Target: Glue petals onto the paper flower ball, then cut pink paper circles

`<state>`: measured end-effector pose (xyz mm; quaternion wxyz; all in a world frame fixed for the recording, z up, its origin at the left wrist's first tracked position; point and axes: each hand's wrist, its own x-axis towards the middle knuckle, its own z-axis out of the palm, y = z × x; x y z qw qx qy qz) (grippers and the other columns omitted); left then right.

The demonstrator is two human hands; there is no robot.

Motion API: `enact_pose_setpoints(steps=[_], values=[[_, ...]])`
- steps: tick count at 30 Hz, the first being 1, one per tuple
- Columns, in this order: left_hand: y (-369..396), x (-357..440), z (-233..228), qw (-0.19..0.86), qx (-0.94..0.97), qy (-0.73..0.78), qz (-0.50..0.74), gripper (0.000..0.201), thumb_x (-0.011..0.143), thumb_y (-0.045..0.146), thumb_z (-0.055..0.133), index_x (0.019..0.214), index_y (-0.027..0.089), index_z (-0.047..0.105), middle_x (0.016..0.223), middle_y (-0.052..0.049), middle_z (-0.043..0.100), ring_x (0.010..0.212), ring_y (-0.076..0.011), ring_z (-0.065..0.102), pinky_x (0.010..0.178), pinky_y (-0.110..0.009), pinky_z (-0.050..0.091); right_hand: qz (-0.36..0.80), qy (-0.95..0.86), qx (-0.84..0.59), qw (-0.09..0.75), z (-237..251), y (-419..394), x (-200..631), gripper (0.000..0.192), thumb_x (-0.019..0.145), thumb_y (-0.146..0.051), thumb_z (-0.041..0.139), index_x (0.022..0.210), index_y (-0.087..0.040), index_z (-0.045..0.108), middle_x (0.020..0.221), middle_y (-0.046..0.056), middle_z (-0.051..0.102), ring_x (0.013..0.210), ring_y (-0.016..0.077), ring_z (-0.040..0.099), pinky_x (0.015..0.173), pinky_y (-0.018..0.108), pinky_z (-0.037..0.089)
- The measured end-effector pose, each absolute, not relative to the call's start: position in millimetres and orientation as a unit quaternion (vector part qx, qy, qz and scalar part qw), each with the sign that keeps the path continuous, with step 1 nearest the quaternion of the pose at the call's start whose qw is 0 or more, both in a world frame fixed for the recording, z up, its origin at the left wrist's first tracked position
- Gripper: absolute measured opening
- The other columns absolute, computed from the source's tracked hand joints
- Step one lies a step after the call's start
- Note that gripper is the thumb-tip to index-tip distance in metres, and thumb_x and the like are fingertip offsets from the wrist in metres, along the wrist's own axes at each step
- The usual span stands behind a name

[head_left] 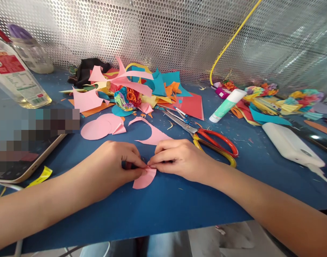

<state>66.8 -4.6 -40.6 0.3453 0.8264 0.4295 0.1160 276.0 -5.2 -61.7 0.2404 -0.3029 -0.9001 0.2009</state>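
A small piece of pink paper [144,180], folded and with a curved lower edge, is pinched between both hands just above the table. My left hand [117,164] is closed with thumb and finger on its left side. From the right, the fingertips of my right hand [176,159] press on its upper corner, partly hiding the fold. Beyond my left hand lie round pink paper discs [96,127], with a folded pink piece at their right end. A pink offcut with a curved cut [155,135] lies just past my fingers.
Scissors [198,132] with red and yellow handles lie beyond my right hand. A glue stick [227,106], paper scraps [163,82] and a colourful paper ball [127,98] are farther back. A bottle [21,78] and phone [31,157] stand left; a white power bank [292,142] lies right.
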Motion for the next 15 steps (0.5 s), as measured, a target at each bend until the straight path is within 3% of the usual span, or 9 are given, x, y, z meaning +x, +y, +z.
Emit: enact_pose_setpoints(steps=[10,15], values=[[-5,67,-40,0.283,0.868,0.395,0.101,0.020,0.079,0.023,0.057,0.079,0.027,0.076,0.077,0.000,0.064,0.060,-0.0098,0.057,0.054,-0.020,0.040,0.164,-0.910,-0.339,0.175,-52,-11,277,0.017,0.084,-0.020,0.059,0.094,-0.022,0.073,0.080,0.002,0.061,0.072,0.0126,0.059,0.063,0.023,0.045],[-9,67,-38,0.265,0.878,0.390,0.084,0.023,0.081,0.028,0.053,0.078,0.026,0.075,0.077,0.000,0.062,0.055,-0.0079,0.053,0.051,-0.020,0.038,0.181,-0.887,-0.378,0.194,-48,-10,280,0.013,0.079,-0.014,0.063,0.085,-0.019,0.074,0.079,0.000,0.064,0.065,0.0094,0.057,0.063,0.022,0.043]])
